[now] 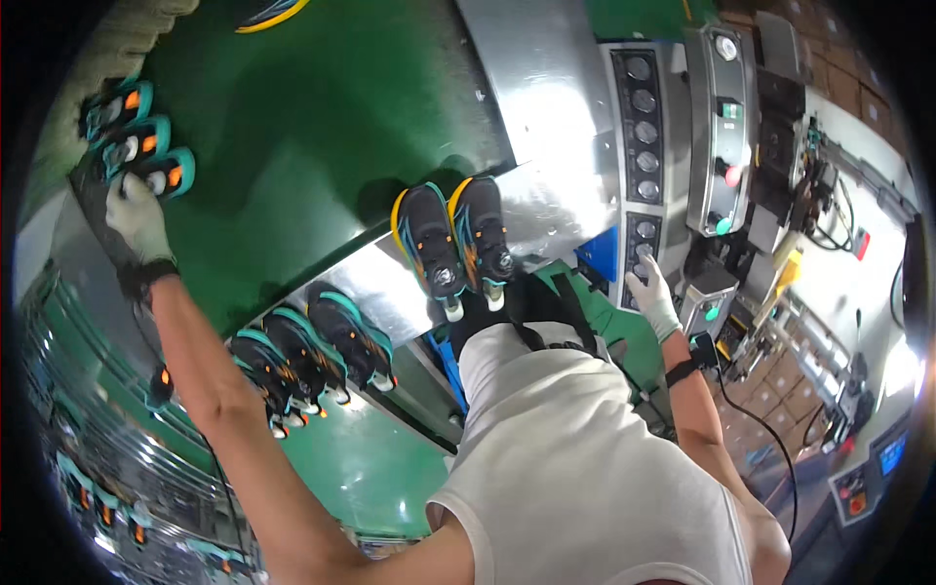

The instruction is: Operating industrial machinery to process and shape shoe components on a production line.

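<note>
My left hand (pixel 136 216), in a white glove, reaches to the far left, its fingers bent against the end of the nearest sneaker (pixel 168 175) in a row of three. These sneakers are dark with teal soles and orange patches, and they lie on the green belt (pixel 283 146). My right hand (pixel 653 295), gloved too, is held out to the right beside the gauge panel (pixel 643 127); its fingers are apart and hold nothing. In front of my body, a pair of black sneakers (pixel 429 239) with yellow-edged soles sits on the metal ledge (pixel 375 283).
More teal-soled sneakers (pixel 341 336) stand left of my body. A control box (pixel 723 127) with buttons rises at the right. Wire racks (pixel 127 390) with shoes fill the lower left. A black cable (pixel 770 429) hangs from my right wrist.
</note>
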The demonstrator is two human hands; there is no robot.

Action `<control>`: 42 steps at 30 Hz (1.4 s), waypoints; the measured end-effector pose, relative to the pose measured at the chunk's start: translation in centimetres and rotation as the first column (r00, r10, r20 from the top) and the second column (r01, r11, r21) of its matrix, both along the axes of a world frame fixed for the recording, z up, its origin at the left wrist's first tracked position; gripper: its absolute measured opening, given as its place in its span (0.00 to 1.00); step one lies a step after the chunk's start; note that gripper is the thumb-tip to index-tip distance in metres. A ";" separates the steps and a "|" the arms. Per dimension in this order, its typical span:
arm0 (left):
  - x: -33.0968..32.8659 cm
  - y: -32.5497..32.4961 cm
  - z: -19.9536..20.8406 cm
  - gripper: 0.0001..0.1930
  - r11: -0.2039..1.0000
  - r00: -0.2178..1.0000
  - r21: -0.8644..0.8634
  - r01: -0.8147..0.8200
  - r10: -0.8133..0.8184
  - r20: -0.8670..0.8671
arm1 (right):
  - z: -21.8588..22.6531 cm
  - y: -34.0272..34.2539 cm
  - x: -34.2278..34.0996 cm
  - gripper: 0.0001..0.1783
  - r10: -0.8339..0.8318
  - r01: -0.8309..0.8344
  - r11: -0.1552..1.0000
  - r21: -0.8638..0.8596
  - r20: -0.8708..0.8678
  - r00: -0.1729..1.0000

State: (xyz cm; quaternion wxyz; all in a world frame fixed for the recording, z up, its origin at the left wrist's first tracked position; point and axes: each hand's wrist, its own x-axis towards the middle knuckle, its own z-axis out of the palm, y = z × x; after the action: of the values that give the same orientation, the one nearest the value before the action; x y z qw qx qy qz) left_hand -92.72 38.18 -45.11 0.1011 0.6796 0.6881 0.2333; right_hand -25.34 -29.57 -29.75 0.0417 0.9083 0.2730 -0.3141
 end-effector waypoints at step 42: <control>80.9 -77.7 49.2 0.21 -0.355 -0.563 0.442 0.824 -0.601 0.567 | 22.3 -30.2 -6.6 0.41 -0.109 0.468 -0.787 0.403 -0.837 0.536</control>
State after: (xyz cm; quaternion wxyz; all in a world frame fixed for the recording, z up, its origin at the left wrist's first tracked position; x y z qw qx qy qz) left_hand -11.80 -39.50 4.09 0.5850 0.7566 -0.2461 0.1573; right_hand -31.97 -59.76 -7.41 -0.9097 0.4075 -0.0796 0.0086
